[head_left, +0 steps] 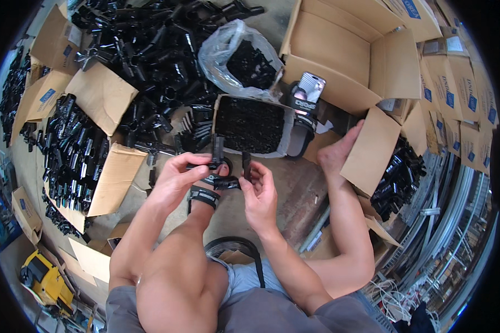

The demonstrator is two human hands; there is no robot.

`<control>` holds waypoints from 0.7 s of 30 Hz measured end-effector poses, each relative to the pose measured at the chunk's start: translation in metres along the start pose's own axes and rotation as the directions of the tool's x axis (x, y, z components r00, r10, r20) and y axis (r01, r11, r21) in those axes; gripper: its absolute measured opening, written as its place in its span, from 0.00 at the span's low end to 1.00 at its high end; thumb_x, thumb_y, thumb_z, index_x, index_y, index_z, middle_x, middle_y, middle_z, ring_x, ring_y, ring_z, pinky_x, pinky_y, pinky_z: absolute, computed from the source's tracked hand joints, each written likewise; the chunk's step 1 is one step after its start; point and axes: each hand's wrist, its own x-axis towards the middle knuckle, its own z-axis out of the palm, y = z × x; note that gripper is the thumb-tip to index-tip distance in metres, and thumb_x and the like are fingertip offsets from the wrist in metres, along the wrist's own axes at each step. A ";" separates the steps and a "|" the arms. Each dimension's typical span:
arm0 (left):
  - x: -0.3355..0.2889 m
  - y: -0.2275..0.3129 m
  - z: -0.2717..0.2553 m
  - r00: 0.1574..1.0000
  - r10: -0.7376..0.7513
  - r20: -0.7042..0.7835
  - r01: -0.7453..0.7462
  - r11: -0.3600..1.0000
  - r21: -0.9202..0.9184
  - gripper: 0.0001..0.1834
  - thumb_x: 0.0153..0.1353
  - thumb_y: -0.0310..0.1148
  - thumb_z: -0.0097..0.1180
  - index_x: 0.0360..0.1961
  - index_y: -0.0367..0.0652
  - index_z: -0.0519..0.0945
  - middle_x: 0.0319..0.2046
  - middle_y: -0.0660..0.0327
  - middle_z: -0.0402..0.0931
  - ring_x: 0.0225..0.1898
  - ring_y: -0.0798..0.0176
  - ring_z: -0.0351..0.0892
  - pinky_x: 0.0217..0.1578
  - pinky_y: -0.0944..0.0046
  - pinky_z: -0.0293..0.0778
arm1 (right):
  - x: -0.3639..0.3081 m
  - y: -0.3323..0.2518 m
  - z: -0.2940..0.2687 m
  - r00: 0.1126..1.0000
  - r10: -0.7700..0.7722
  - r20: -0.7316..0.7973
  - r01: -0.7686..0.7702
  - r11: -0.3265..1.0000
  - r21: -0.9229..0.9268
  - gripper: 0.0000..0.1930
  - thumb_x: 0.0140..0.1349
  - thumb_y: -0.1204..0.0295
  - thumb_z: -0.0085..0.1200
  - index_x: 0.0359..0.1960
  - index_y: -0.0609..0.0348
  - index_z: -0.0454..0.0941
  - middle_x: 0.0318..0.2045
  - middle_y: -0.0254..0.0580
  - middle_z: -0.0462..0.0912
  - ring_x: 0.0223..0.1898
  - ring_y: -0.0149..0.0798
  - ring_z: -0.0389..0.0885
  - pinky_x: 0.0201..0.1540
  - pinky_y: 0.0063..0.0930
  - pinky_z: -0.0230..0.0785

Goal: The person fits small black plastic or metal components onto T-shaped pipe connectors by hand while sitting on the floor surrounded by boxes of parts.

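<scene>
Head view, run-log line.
left hand: holds glossy black tubular part | right hand: holds second black part | beyond: rectangular box of small black pieces

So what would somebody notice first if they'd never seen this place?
Probably the huge heap of shiny black parts across the top left. Next, the left hand and right hand, holding black pieces near the middle. A bright yellow machine at the lower left stands out too.

Left fingers (195, 160) pinch black fitting (217, 150); right fingers (265, 178) pinch black part (246, 162); lined box (289, 131) just beyond.
</scene>
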 end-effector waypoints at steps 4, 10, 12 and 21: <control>0.018 0.010 0.007 0.964 0.248 0.094 -0.265 0.917 0.297 0.15 0.56 0.16 0.68 0.45 0.38 0.86 0.53 0.54 0.81 0.55 0.61 0.80 0.58 0.61 0.75 | 0.024 -0.014 0.020 0.984 0.091 0.154 -0.120 0.974 0.191 0.23 0.71 0.71 0.61 0.63 0.72 0.72 0.50 0.43 0.82 0.51 0.32 0.81 0.55 0.26 0.75; 0.007 0.016 0.004 0.988 0.154 0.001 -0.149 0.954 0.260 0.17 0.56 0.14 0.68 0.48 0.36 0.84 0.52 0.58 0.79 0.53 0.66 0.80 0.52 0.65 0.80 | 0.041 -0.022 0.034 0.943 0.153 0.297 -0.234 0.937 0.260 0.26 0.70 0.70 0.63 0.64 0.74 0.71 0.54 0.46 0.82 0.52 0.32 0.81 0.57 0.27 0.74; 0.007 0.013 -0.001 0.983 0.181 0.032 -0.182 0.933 0.310 0.18 0.57 0.15 0.67 0.49 0.36 0.84 0.51 0.58 0.81 0.51 0.67 0.81 0.52 0.66 0.80 | 0.042 -0.030 0.034 0.921 0.172 0.349 -0.250 0.949 0.191 0.27 0.69 0.70 0.64 0.64 0.74 0.71 0.54 0.47 0.82 0.53 0.31 0.81 0.58 0.27 0.74; 0.000 0.009 -0.012 0.985 0.155 0.082 -0.175 0.849 0.498 0.19 0.55 0.17 0.68 0.50 0.35 0.83 0.46 0.60 0.85 0.49 0.69 0.82 0.55 0.65 0.77 | 0.077 -0.036 0.021 0.828 0.172 0.534 -0.194 0.981 -0.015 0.25 0.65 0.74 0.67 0.62 0.66 0.76 0.44 0.38 0.87 0.44 0.27 0.83 0.50 0.23 0.76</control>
